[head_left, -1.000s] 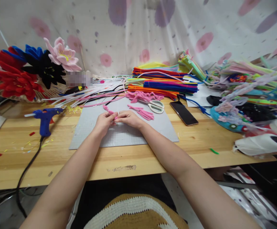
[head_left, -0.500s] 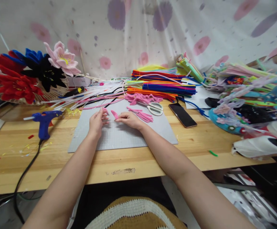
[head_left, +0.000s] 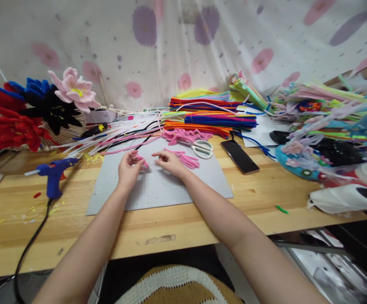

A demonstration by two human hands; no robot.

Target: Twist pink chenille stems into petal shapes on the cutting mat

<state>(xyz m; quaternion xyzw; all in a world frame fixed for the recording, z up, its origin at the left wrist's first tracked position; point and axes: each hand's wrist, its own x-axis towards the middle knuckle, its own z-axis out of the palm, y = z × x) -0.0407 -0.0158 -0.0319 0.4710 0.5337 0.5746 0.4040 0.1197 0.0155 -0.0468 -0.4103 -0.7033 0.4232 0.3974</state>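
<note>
Over the grey cutting mat (head_left: 158,194), my left hand (head_left: 129,169) has its fingers closed on a small pink pipe cleaner piece (head_left: 141,160), bent into a loop-like shape partly hidden by the fingers. My right hand (head_left: 169,164) hovers just to the right with thumb and forefinger apart and nothing visible between them. Beyond that hand lie short pink pipe cleaner lengths (head_left: 188,159). A heap of bent pink pipe cleaners (head_left: 183,136) sits at the mat's far edge, touching white-handled scissors (head_left: 203,149).
A blue glue gun (head_left: 54,177) with a black cord stands at left, near pipe cleaner flowers (head_left: 58,107). Bundles of coloured pipe cleaners (head_left: 218,120) lie at the back. A phone (head_left: 239,156) rests right of the mat; a white thread spool (head_left: 338,199) lies farther right.
The pink piece that my right hand pinched is now at my left hand. My right hand has let go and its fingers have parted. The view has tilted slightly up.
</note>
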